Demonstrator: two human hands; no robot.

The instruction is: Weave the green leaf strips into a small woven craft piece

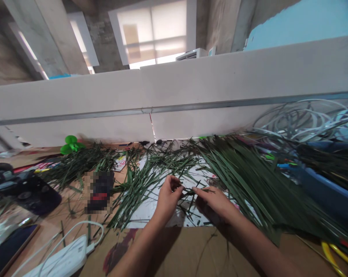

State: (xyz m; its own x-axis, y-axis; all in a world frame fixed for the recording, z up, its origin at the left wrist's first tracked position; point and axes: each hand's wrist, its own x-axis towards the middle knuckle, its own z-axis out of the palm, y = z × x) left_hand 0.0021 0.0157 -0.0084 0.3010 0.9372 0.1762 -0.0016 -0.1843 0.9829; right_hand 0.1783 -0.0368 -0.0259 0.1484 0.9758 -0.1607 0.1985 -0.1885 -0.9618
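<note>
Where the head camera looks down at the middle of the frame, the person's left hand (168,196) and right hand (214,202) are close together, just apart, over a white paper sheet (151,212). Both hands are pinched on one thin dark-green leaf strip (191,191), which runs level between them: the left thumb and fingertips close on one end, the right fingertips on the other. The paper lies on a brown cardboard-covered surface (176,250).

Right of the hands, a thick pile of long green leaf strips (249,177) fans toward the lower right, touching the right wrist. Looser cut green strips (136,181) lie scattered left of the left hand.

At the lower left lies a white power bank with a white cable (67,261), and above it, at the left edge, a black handheld controller (26,190). A bright green plastic fan (71,144) stands by the white partition wall (191,88). A tangle of pale cables (301,119) fills the right edge.
</note>
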